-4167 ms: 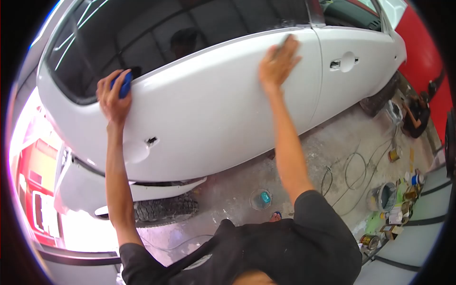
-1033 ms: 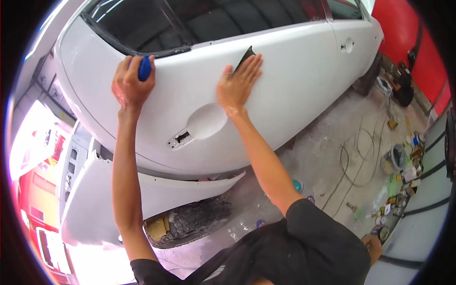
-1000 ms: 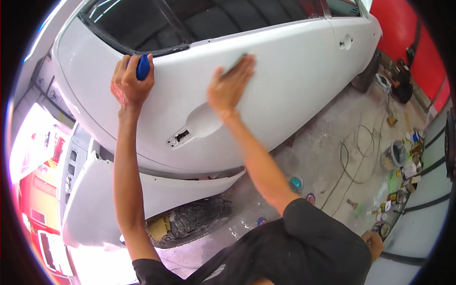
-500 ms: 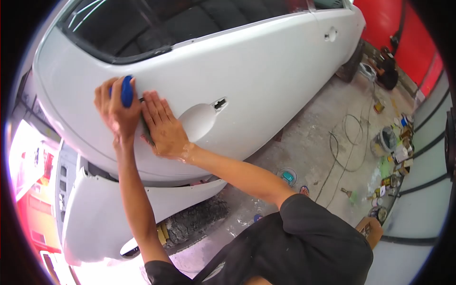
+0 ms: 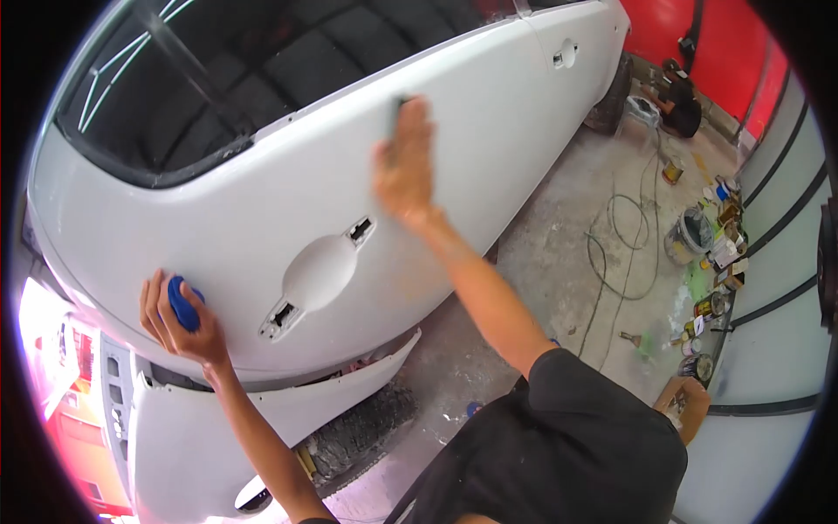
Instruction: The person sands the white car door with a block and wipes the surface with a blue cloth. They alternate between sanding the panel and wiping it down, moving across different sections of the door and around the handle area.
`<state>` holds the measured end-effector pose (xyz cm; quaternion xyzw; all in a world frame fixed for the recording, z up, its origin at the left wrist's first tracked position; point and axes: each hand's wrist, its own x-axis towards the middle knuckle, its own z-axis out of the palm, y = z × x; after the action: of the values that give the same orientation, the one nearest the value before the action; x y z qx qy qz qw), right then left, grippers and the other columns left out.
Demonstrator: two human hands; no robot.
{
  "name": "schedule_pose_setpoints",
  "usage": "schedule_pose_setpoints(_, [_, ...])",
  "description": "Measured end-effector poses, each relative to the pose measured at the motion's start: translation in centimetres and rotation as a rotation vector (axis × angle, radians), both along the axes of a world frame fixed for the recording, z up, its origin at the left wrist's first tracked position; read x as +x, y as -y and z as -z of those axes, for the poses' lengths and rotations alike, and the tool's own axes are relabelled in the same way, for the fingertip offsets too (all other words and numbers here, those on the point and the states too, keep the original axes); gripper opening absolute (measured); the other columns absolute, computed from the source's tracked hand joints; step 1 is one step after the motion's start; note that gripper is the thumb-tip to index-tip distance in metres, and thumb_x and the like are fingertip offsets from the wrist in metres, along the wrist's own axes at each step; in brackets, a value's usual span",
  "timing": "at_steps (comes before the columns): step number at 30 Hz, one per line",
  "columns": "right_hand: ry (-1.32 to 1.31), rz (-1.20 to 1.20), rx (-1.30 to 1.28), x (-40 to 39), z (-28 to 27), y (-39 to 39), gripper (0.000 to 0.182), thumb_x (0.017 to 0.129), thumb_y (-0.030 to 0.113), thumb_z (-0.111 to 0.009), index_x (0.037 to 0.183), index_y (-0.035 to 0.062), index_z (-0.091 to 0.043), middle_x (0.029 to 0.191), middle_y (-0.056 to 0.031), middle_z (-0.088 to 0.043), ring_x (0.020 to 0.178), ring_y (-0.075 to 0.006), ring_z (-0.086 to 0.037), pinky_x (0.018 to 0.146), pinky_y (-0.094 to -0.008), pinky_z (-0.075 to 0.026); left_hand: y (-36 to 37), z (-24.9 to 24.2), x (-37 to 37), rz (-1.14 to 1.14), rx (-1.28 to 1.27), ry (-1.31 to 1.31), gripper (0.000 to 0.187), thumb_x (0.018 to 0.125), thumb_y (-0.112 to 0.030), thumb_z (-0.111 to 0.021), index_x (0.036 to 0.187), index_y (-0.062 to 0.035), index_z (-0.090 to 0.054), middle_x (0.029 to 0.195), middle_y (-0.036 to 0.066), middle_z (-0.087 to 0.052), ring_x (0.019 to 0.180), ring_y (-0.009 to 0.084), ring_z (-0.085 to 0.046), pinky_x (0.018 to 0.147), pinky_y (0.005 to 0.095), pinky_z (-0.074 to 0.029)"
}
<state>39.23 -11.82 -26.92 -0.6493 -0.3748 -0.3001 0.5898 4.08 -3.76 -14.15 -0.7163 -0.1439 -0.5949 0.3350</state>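
Note:
The silver-white car door panel (image 5: pixel 471 131) fills the middle of the head view, with an oval handle recess (image 5: pixel 321 272) and cut-outs at both ends. My left hand (image 5: pixel 188 332) rests against the panel left of the recess, its fingers wrapped around a blue sponge-like pad (image 5: pixel 184 303). Higher up, below the window, is my right hand (image 5: pixel 407 175), smeared by motion and laid along the panel. A thin dark strip (image 5: pixel 403 102), perhaps sandpaper, shows at its fingertips and left side; the palm hides the rest.
Below the door hangs a loose bumper section (image 5: pixel 201 419) by a tyre. Looped cable (image 5: pixel 624 244) lies on the concrete floor. A bucket (image 5: pixel 688 236), several tins and a cardboard box (image 5: pixel 683 409) line the right wall. A person (image 5: pixel 679 103) crouches at the far end.
My hands have separated. The right hand has swept up and right across the panel with the dark strip; the left, with the blue pad, now sits lower in view. The camera view has shifted.

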Motion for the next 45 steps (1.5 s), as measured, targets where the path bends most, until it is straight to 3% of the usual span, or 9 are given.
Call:
schedule_pose_setpoints(7, [0.101, -0.297, -0.034, -7.9, 6.4, 0.9, 0.083, 0.111, 0.040, -0.046, 0.171, -0.0035, -0.011, 0.178, -0.0280, -0.014, 0.167, -0.0427, -0.009, 0.134, -0.0569, -0.010, 2.0, 0.9, 6.0, -0.130, -0.125, 0.166, 0.011, 0.101, -0.008, -0.073, 0.108, -0.0001, -0.075, 0.129, 0.013, -0.076, 0.125, 0.0358, -0.067, 0.110, 0.0487, -0.049])
schedule_pose_setpoints(12, [-0.082, 0.010, 0.043, 11.4, 3.0, 2.2, 0.078, 0.112, 0.037, -0.047, 0.169, -0.0077, -0.016, 0.177, -0.0292, -0.016, 0.166, -0.0449, -0.012, 0.134, -0.0565, -0.006, 2.3, 2.5, 6.6, -0.109, -0.090, 0.126, 0.011, 0.103, -0.007, -0.070, 0.108, 0.0006, -0.075, 0.131, 0.013, -0.075, 0.132, 0.0396, -0.064, 0.112, 0.0501, -0.049])
schedule_pose_setpoints(20, [0.062, -0.170, 0.085, 6.5, 3.7, 1.5, 0.074, 0.112, 0.037, -0.042, 0.168, -0.0078, -0.021, 0.176, -0.0289, -0.022, 0.165, -0.0448, -0.018, 0.133, -0.0573, -0.011, 2.3, 2.7, 7.6, -0.184, -0.067, 0.126, 0.015, 0.104, -0.006, -0.067, 0.113, 0.0044, -0.073, 0.131, 0.018, -0.075, 0.133, 0.0422, -0.064, 0.114, 0.0530, -0.049])
schedule_pose_setpoints(24, [-0.227, 0.097, 0.108, 25.5, -2.2, 2.5, 0.074, 0.115, 0.037, -0.037, 0.167, -0.0115, -0.017, 0.177, -0.0294, -0.016, 0.166, -0.0414, -0.013, 0.135, -0.0541, -0.010, 1.9, 2.8, 8.2, -0.205, -0.047, 0.158, 0.016, 0.105, -0.007, -0.065, 0.113, 0.0046, -0.074, 0.131, 0.018, -0.075, 0.132, 0.0412, -0.065, 0.112, 0.0515, -0.050])
schedule_pose_setpoints(31, [0.192, -0.285, -0.007, 9.4, 2.0, 2.0, 0.082, 0.108, 0.043, -0.051, 0.169, -0.0036, -0.023, 0.177, -0.0253, -0.023, 0.166, -0.0397, -0.018, 0.133, -0.0563, -0.017, 2.2, 2.8, 7.8, -0.223, -0.022, 0.137, 0.015, 0.102, -0.003, -0.066, 0.112, 0.0036, -0.074, 0.132, 0.017, -0.075, 0.129, 0.0406, -0.067, 0.111, 0.0502, -0.051])
schedule_pose_setpoints(35, [-0.078, 0.088, 0.096, 26.7, -1.5, 1.8, 0.071, 0.115, 0.037, -0.036, 0.167, -0.0105, -0.021, 0.176, -0.0268, -0.021, 0.166, -0.0398, -0.014, 0.135, -0.0519, -0.009, 1.9, 2.8, 8.5, -0.218, -0.003, 0.153, 0.016, 0.102, -0.004, -0.067, 0.114, 0.0031, -0.075, 0.131, 0.015, -0.076, 0.128, 0.0380, -0.068, 0.110, 0.0483, -0.051])
schedule_pose_setpoints(38, [-0.179, 0.063, 0.146, 21.8, -2.1, 0.9, 0.074, 0.115, 0.039, -0.036, 0.168, -0.0097, -0.019, 0.177, -0.0265, -0.020, 0.166, -0.0400, -0.013, 0.135, -0.0529, -0.008, 2.5, 2.9, 8.4, -0.253, -0.028, 0.160, 0.015, 0.101, -0.004, -0.068, 0.112, 0.0031, -0.076, 0.131, 0.014, -0.076, 0.128, 0.0366, -0.068, 0.110, 0.0477, -0.051])
schedule_pose_setpoints(42, [0.283, -0.117, -0.110, 11.0, -0.4, 2.6, 0.073, 0.110, 0.036, -0.049, 0.169, -0.0020, -0.027, 0.175, -0.0220, -0.030, 0.163, -0.0412, -0.025, 0.132, -0.0616, -0.016, 2.4, 2.8, 8.4, -0.198, -0.025, 0.157, 0.015, 0.100, -0.003, -0.069, 0.111, 0.0029, -0.076, 0.131, 0.014, -0.076, 0.130, 0.0375, -0.067, 0.110, 0.0482, -0.051])
schedule_pose_setpoints(45, [-0.036, 0.133, 0.006, 22.3, -2.1, 1.6, 0.070, 0.112, 0.038, -0.046, 0.169, 0.0007, -0.029, 0.175, -0.0205, -0.031, 0.164, -0.0403, -0.021, 0.131, -0.0649, -0.013, 2.2, 2.9, 8.1, -0.191, -0.029, 0.144, 0.013, 0.100, -0.003, -0.068, 0.110, 0.0018, -0.076, 0.131, 0.015, -0.076, 0.132, 0.0397, -0.066, 0.112, 0.0498, -0.050])
